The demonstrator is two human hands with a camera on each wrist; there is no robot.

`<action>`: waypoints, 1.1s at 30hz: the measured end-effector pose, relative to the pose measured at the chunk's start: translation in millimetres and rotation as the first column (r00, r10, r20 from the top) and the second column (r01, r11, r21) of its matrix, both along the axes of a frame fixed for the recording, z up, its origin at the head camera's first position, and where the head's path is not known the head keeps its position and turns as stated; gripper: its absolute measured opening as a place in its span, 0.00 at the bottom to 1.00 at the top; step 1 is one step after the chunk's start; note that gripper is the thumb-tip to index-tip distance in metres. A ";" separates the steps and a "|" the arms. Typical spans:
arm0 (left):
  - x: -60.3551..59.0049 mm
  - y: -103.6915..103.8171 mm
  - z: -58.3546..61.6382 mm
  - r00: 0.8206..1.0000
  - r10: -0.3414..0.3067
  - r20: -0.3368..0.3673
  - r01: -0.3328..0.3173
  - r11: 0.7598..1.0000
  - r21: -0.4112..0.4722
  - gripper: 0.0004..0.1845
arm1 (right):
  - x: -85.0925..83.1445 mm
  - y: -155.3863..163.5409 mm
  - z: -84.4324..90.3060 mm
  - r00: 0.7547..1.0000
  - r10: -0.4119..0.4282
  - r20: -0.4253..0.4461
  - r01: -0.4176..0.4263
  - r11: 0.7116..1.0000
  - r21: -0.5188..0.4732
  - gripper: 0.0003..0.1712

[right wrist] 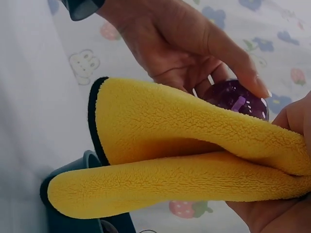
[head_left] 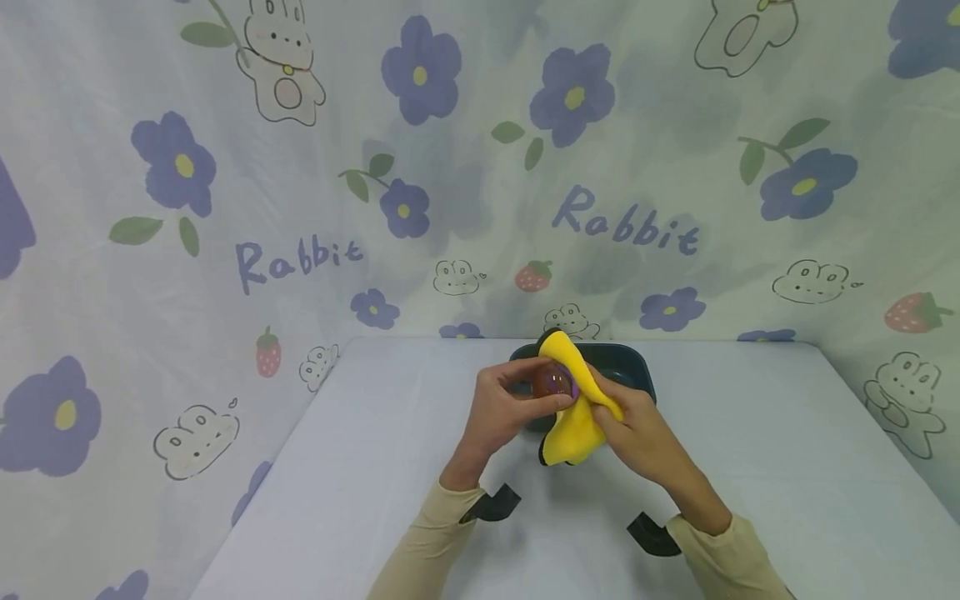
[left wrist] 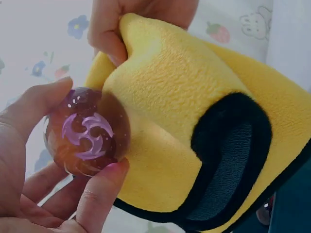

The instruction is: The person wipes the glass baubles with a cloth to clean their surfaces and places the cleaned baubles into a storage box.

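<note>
My left hand (head_left: 501, 408) grips a clear purple ball (head_left: 553, 382) between thumb and fingers, just above the table. In the left wrist view the ball (left wrist: 89, 131) shows a pale swirl mark inside. My right hand (head_left: 626, 421) pinches a yellow cloth (head_left: 576, 417) with a black edge and presses it against the ball's right side. The cloth (right wrist: 184, 155) lies folded over the ball (right wrist: 236, 98) in the right wrist view, with the left hand (right wrist: 194, 43) behind it. The cloth (left wrist: 194, 126) fills most of the left wrist view.
A dark teal tray (head_left: 626, 367) stands right behind the hands at the table's back edge. The pale table (head_left: 750, 450) spreads to both sides. A flower and rabbit print cloth (head_left: 375, 183) hangs as a backdrop around it.
</note>
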State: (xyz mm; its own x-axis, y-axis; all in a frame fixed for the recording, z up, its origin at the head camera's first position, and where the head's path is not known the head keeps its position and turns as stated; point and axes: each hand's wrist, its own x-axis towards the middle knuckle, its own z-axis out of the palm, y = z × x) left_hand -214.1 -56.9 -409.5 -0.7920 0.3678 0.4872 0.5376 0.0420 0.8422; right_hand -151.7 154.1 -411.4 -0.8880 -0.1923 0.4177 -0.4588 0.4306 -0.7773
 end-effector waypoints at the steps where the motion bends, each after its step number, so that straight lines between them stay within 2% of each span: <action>1: -0.4 -0.5 -0.1 1.000 0.002 0.001 -0.002 1.000 0.009 0.23 | 0.3 -0.7 0.2 1.000 0.003 0.009 -0.003 1.000 -0.002 0.31; 7: -3.7 -2.1 0.4 1.000 0.010 0.023 -0.011 0.998 0.070 0.20 | 1.6 -3.4 0.5 1.000 0.013 0.026 -0.014 1.000 0.010 0.31; 14: -8.3 -5.4 1.1 0.994 0.088 0.072 -0.096 0.988 0.122 0.19 | 5.9 -8.4 2.6 0.999 0.011 0.030 -0.012 1.000 0.025 0.31; 17: -10.6 -6.6 0.0 0.991 0.092 0.099 -0.105 0.986 0.132 0.22 | 8.7 -10.6 4.6 1.000 0.010 0.008 -0.010 1.000 0.028 0.30; 21: -13.6 -7.2 -3.4 0.984 0.080 0.159 -0.098 0.990 0.105 0.25 | 11.3 -12.4 6.1 0.999 -0.014 -0.042 0.017 0.999 0.051 0.30; 24: -14.6 -7.8 -5.7 0.979 0.063 0.193 -0.077 0.995 0.068 0.23 | 13.6 -13.2 7.5 0.996 -0.037 -0.078 0.043 0.996 0.078 0.30; 33: -13.4 -9.8 -5.7 0.978 -0.016 0.209 0.018 1.000 -0.005 0.23 | 18.3 -12.5 11.8 0.974 -0.008 -0.227 0.039 0.990 0.132 0.35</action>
